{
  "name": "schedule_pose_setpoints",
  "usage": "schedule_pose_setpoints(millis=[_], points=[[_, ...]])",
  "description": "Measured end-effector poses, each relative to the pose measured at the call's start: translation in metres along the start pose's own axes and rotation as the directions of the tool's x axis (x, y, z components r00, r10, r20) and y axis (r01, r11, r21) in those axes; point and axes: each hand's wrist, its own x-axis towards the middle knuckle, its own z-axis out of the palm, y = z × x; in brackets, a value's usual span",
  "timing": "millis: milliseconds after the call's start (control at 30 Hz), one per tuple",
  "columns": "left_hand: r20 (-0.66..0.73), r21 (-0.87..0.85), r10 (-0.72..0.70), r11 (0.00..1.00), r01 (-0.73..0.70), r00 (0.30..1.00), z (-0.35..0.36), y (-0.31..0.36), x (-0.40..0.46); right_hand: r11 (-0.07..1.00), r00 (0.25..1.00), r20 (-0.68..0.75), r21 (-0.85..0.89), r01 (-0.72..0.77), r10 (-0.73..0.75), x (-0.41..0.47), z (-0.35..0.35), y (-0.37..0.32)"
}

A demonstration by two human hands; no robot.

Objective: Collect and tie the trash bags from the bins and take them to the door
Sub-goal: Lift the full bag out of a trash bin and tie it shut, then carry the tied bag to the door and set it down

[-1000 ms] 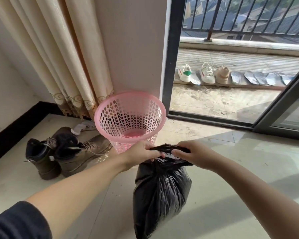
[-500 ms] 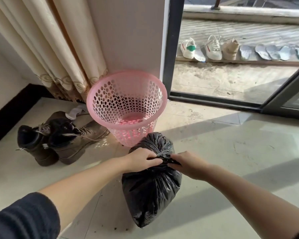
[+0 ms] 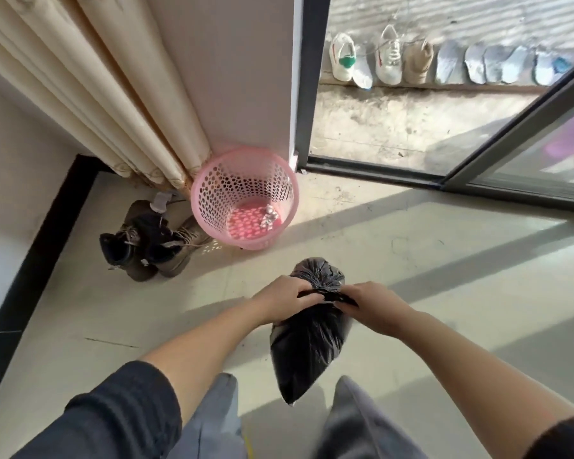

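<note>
Both hands up at the gathered neck of a black trash bag [image 3: 307,342], held in the near middle above the floor [image 3: 444,276]. Left hand [image 3: 280,298] curled round the left side of the twisted neck, fingers wrapped over the black plastic. Right hand [image 3: 367,304] pinching a flat strip of the bag's mouth on the right side, knuckles up, fingertips hidden under the plastic. Hands close together, almost touching across the neck. Bulging puckered top of the bag poking up just beyond the hands; the full body hanging down toward the near edge, tapering to a point between two grey trouser legs [image 3: 212,419]. Cannot tell whether the bottom of the bag touches the floor. Dark sleeves pushed up on both forearms.

Farther off and left of the bag, a pink perforated bin [image 3: 212,190] standing upright on the floor against the wall corner, no liner inside, a small crumpled scrap [image 3: 269,217] lying on its bottom. Just left of the bin, a pair of dark boots [image 3: 150,240], touching the bin's base. Cream curtain [image 3: 90,87] hanging down behind bin and boots. Far right, an open sliding door [image 3: 517,124] onto a balcony, with a row of sneakers [image 3: 381,56] and insoles along its far ledge.
</note>
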Motion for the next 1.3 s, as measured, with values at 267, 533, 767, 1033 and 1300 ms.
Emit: schedule_pose_setpoints(millis=[267,533,767,1033,1300], points=[[0.05,0.044,0.032,0.998,-0.034,0.998,-0.088,0.136,-0.104,1.0,1.0,0.005,-0.001,-0.025,0.025,-0.11,-0.138,-0.06],[0.078,0.276,0.096,0.954,-0.114,0.992,-0.131,0.237,-0.163,0.998,0.997,-0.053,0.023,-0.06,0.061,-0.198,-0.215,-0.091],[0.158,0.529,0.242,0.798,-0.289,0.957,-0.146,0.284,-0.166,0.984,0.973,-0.151,0.056,-0.169,0.175,-0.241,-0.237,-0.098],[0.442,0.614,0.415,0.507,-0.605,0.795,-0.131,0.351,-0.177,0.863,0.806,-0.312,0.221,-0.454,0.504,-0.322,-0.212,-0.127],[0.738,0.512,0.406,0.184,-0.839,0.539,-0.027,0.434,-0.219,0.552,0.477,-0.289,0.55,-0.627,0.83,-0.449,-0.131,-0.168]])
